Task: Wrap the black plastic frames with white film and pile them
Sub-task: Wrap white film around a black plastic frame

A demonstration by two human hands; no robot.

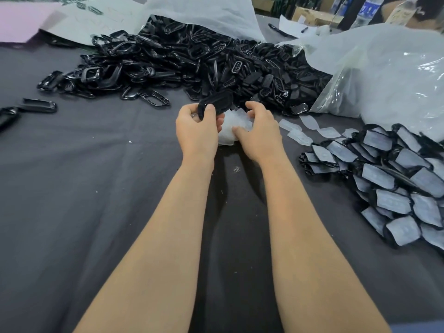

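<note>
At a table draped in dark cloth (72,188), your left hand (195,131) gripped one black plastic frame (217,103), fingers and thumb curled round its near end, holding it just above a wad of white film (228,133). Your right hand (260,131) curled over that wad, thumb pressed into it. Behind them lay a heap of bare frames (180,61), with a clear plastic bag (384,68) slumped at its right. Nearer, at your right, wrapped frames (396,183) were piled beside loose film pieces (310,123).
</note>
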